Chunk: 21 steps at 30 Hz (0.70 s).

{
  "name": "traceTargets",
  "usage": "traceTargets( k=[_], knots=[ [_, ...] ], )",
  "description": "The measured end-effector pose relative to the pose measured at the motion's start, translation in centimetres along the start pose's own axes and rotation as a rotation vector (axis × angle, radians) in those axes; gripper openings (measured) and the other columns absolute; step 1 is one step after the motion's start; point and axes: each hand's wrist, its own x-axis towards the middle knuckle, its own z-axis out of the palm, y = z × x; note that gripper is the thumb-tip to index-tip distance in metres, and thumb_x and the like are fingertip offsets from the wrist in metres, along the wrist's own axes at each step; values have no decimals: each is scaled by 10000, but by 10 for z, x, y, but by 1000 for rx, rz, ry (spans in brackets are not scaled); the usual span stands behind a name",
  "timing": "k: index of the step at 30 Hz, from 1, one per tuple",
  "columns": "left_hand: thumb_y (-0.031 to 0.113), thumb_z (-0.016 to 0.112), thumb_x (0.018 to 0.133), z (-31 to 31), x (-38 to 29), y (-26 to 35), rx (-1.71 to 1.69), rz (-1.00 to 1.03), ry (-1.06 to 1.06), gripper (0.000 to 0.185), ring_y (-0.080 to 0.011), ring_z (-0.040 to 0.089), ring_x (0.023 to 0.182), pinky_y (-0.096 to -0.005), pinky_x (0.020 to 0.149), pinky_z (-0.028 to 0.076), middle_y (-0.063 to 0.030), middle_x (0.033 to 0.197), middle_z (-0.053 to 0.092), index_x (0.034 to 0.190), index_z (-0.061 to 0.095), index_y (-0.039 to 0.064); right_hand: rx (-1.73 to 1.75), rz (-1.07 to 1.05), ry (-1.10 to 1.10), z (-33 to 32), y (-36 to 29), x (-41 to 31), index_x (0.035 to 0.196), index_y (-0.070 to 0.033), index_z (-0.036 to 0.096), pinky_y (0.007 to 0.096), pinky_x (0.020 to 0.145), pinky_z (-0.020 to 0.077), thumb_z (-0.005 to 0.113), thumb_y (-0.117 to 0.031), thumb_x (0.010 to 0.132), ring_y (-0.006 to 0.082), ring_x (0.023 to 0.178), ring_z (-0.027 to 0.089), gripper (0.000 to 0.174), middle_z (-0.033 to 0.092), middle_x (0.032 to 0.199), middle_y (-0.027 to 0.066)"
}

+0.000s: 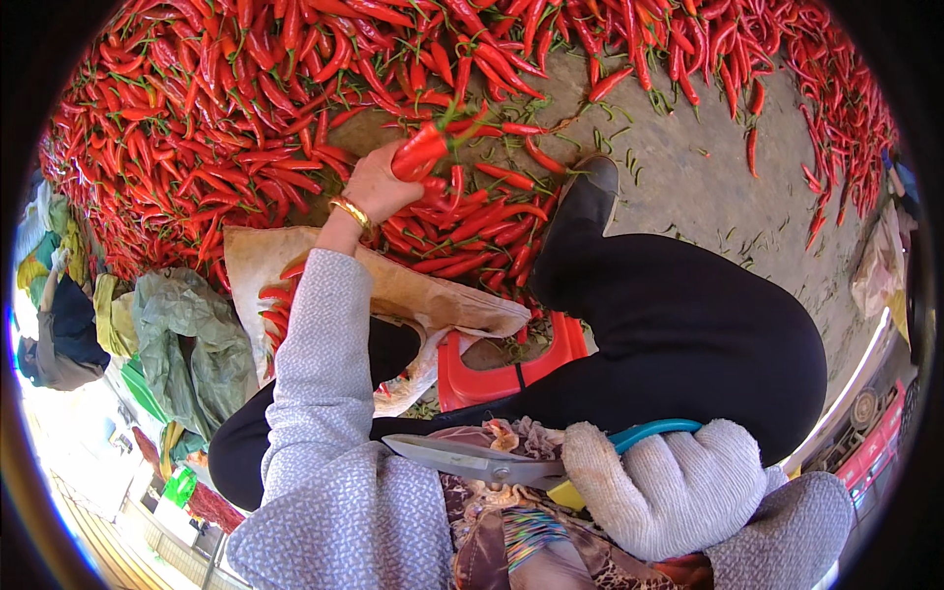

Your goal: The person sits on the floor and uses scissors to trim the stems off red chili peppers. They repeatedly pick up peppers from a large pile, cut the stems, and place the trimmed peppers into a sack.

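My bare left hand (383,184), with a gold bracelet at the wrist, grips a small bunch of red chili peppers (420,151). Their green stems point up and away from me. Below that hand lies a smaller heap of red chilies (472,236), beside my shoe. My right hand (664,487) wears a white knitted glove and is closed around the handles of a pair of scissors (472,456). The blades point left across my lap, apart from the chilies; one blue handle and a bit of yellow show at the glove.
A large chili pile (199,125) spreads across the far side and left. Cut green stems litter the concrete floor (678,177). Near my legs are a woven sack (413,287) and a red plastic stool (487,383). Another person (70,332) is at left, beyond a greenish plastic sack (188,339).
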Motion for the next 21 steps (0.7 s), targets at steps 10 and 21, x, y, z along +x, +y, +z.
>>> traceTargets(
  k=[10, 21],
  knots=[
    [147, 652, 821, 90, -6, 37, 791, 179, -196, 774, -251, 651, 974, -436, 843, 449, -99, 1072, 646, 1517, 337, 275, -36, -21, -2, 1, 1, 1, 1097, -46, 682, 290, 397, 256, 652, -183, 700, 101, 441, 433, 421, 446, 583, -21],
    [162, 560, 869, 129, -48, -13, 734, 340, 259, 409, -232, 609, 1051, -630, 1118, 263, -3, 1145, 618, 1275, 587, 191, 6, 7, 1, 0, -3, -2, 1109, -32, 675, 302, 390, 276, 695, -155, 775, 110, 452, 461, 357, 497, 606, -7]
  ],
)
